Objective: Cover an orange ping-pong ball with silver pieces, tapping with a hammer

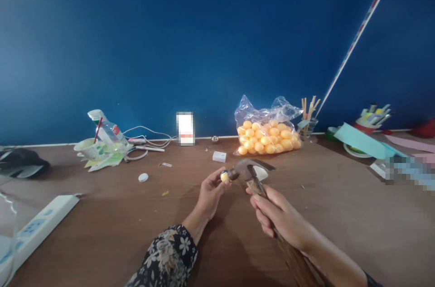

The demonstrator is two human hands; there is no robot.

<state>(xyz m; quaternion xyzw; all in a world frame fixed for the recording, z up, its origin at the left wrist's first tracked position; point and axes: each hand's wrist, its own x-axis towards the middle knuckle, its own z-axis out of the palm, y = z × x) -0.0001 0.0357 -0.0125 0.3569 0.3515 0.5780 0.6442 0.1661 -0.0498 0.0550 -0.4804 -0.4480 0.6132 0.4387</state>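
Observation:
My left hand (210,192) pinches a small, round yellow ball (224,176) with a shiny, dark upper edge between thumb and fingers, just above the table. My right hand (272,210) is wrapped round the wooden handle of a claw hammer (245,170). The hammer's striking face points left at the yellow ball; whether the two touch I cannot tell. Its claw points right, in front of a white object (261,173) that it partly hides. Behind my hands a clear plastic bag (268,137) holds many orange-yellow balls.
A small white box (219,156) and a metal ring-like piece (215,139) lie beyond my left hand. A white cap (143,177) lies further left, near a bottle (108,131) and cables. A power strip (44,228) is at front left. Sticks in a cup (308,126) stand right.

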